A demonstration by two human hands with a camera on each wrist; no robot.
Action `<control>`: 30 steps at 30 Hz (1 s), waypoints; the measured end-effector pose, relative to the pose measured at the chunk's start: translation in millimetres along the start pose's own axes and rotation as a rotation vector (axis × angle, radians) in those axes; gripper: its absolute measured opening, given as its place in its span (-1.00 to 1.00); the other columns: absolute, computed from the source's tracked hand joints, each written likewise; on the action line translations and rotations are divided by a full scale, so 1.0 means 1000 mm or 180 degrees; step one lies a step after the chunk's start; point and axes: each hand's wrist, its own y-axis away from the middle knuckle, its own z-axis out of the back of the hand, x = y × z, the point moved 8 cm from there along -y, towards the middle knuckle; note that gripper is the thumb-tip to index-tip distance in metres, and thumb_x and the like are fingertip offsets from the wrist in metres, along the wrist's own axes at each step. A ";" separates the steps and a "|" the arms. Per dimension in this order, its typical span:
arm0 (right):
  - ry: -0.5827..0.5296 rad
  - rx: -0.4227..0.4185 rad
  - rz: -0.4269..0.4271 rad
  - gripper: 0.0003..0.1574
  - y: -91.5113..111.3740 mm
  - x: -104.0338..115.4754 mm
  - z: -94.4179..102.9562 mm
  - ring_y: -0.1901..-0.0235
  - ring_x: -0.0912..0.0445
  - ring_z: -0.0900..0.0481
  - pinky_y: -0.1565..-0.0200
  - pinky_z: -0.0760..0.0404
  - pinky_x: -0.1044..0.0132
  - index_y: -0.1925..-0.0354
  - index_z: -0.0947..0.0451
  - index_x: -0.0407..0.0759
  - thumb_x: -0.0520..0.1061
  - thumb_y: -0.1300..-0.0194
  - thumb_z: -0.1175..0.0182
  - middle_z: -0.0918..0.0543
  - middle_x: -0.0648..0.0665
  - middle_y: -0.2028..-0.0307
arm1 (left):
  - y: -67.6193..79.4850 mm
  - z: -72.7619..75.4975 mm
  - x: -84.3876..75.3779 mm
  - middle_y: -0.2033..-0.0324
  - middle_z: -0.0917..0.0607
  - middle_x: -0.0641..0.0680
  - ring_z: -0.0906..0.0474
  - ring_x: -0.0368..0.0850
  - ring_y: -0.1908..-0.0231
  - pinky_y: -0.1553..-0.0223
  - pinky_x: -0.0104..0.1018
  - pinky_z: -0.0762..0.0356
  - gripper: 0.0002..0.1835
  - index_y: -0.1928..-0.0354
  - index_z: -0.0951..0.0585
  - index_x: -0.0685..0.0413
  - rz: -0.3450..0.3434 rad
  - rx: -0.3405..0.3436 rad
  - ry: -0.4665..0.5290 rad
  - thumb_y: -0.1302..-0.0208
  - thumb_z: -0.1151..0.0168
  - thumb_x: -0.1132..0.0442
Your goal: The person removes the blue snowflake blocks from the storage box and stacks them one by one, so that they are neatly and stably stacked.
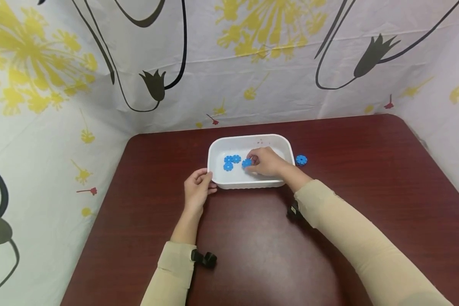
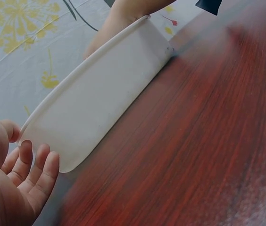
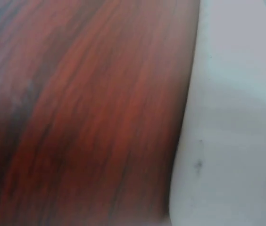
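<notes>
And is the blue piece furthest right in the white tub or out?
Out: that blue piece lies on the brown table, to the right of the white tub.

Sleeves: long, plain beige cloth on both arms. Left sleeve (image 1: 172, 272) ends above the wrist, with creases near the cuff. Right sleeve (image 1: 355, 242) ends likewise, its cuff lightly wrinkled. A small black camera (image 1: 209, 260) with a dark strap is worn at the left cuff; a second black camera (image 1: 293, 212), bearing a small pale mark, at the right.
</notes>
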 end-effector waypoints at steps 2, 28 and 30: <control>-0.0036 -0.0128 0.0080 -0.53 0.003 0.003 0.006 0.24 0.01 -0.67 0.07 -0.69 0.11 0.02 -0.63 -0.32 -0.06 -0.20 -0.48 -0.71 -0.16 0.28 | 0.001 -0.001 0.000 0.36 -0.65 0.21 -0.62 -0.16 0.54 0.44 -0.33 -0.75 -0.67 -0.11 -0.58 0.37 -0.0014 -0.0013 0.0019 -0.40 -0.27 0.31; -0.0597 -0.1449 -0.0163 -0.51 0.072 -0.048 0.098 0.11 -0.10 -0.69 0.02 -0.73 0.01 -0.12 -0.59 -0.23 -0.05 -0.30 -0.42 -0.70 -0.23 0.04 | 0.003 -0.001 0.000 0.40 -0.69 0.16 -0.65 -0.17 0.54 0.40 -0.29 -0.77 -0.72 -0.06 -0.63 0.37 -0.0062 -0.0058 0.0270 -0.37 -0.28 0.37; -0.0598 -0.1452 -0.0274 -0.48 0.077 -0.057 0.099 0.09 -0.08 -0.69 0.02 -0.73 0.07 -0.14 -0.58 -0.18 0.02 -0.31 -0.41 -0.70 -0.20 0.02 | 0.003 -0.001 0.000 0.40 -0.69 0.16 -0.65 -0.16 0.55 0.41 -0.28 -0.78 -0.73 -0.05 -0.63 0.36 -0.0062 -0.0077 0.0269 -0.37 -0.28 0.38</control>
